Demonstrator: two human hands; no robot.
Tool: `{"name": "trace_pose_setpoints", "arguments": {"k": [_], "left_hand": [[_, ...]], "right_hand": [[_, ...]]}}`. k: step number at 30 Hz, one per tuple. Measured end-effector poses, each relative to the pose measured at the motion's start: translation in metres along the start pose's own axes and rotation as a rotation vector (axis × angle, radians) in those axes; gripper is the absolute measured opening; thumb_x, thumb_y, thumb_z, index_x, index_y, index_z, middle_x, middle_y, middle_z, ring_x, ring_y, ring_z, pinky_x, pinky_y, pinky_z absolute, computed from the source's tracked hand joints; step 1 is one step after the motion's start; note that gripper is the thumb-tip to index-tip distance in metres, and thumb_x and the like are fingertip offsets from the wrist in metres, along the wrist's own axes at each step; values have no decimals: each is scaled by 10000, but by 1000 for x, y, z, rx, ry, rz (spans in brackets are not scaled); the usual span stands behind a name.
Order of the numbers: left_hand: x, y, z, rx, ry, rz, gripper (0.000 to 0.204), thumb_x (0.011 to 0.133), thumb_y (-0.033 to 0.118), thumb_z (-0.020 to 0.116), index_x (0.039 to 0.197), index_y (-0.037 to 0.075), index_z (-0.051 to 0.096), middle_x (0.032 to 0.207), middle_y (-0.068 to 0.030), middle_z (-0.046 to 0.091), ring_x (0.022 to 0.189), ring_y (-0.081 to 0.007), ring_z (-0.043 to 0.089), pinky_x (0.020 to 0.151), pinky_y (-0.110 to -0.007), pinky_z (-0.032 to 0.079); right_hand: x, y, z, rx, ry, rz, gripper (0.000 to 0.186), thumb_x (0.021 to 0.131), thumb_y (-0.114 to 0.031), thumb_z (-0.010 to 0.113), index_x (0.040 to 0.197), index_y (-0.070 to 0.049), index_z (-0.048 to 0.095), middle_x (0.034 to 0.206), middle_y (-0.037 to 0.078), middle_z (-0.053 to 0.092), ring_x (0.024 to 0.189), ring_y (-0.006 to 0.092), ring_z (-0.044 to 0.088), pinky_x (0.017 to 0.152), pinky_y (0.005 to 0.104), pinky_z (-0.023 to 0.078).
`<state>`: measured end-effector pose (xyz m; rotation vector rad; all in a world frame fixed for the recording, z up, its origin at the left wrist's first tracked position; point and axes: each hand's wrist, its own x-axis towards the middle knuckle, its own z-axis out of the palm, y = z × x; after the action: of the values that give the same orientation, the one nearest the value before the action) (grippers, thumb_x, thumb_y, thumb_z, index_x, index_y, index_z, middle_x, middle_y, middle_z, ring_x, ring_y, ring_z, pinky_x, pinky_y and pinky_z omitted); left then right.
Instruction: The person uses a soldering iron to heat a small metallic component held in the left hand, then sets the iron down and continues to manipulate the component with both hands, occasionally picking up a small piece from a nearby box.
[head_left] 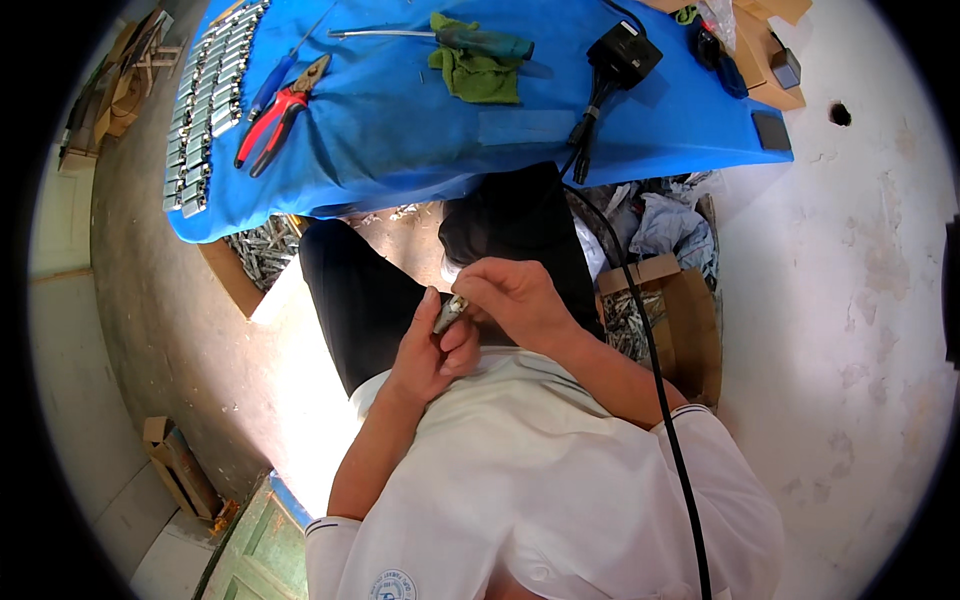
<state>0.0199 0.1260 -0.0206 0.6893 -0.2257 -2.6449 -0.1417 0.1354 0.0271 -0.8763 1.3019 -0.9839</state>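
Observation:
Above my lap, my left hand (430,355) is closed around a small silvery metal part (449,314), which points up toward the far right. My right hand (515,300) meets it from the other side, with thumb and forefinger pinched at the part's upper end. Whatever sits between those fingertips is too small to make out. On the blue-covered table (370,150) ahead, rows of similar silvery metal parts (210,100) lie along the left edge. Beside them are red-and-black pliers (275,125) and a blue-handled screwdriver (272,86).
A long screwdriver (485,43) rests across a green cloth (475,75). A black boxy device (625,55) trails a black cable (645,340) down past my right arm. Below the table stand cardboard boxes (690,330) of metal pieces. A wall (840,300) rises at right.

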Motion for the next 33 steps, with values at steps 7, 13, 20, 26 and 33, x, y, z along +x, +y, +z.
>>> {"name": "trace_pose_setpoints", "arguments": {"k": [7,13,20,26,33], "left_hand": [[0,2,8,68,127,-12,636,926,657,248,581,136,368,494,1,362,426,-106,309,406,-234,236],[3,-2,-7,81,61,31,629,932,645,250,640,116,425,528,-4,393,435,-98,321,407,-219,246],[5,6,13,-33,219,23,633,950,620,243,564,135,369,514,-7,377,437,-99,307,423,-227,238],[4,5,-2,-53,85,46,626,949,616,261,558,140,368,497,-7,374,424,-99,309,411,-227,248],[5,5,-5,-92,34,47,616,944,616,295,554,144,359,480,0,365,416,-99,306,402,-227,252]], "right_hand": [[5,-9,-4,-193,-18,-67,171,857,-153,671,850,18,678,673,61,649,596,67,586,537,221,465],[5,-11,-1,-33,-14,122,240,895,-216,645,815,10,653,626,20,606,555,55,554,509,200,454],[5,-1,1,162,5,227,186,909,-198,594,878,-19,638,676,19,609,576,68,561,519,209,462],[5,-4,0,120,-83,127,147,898,-111,591,977,11,614,766,33,631,680,69,589,614,218,490],[2,3,5,83,-96,16,174,854,-7,616,1019,45,590,865,66,642,777,101,623,705,244,516]]}}
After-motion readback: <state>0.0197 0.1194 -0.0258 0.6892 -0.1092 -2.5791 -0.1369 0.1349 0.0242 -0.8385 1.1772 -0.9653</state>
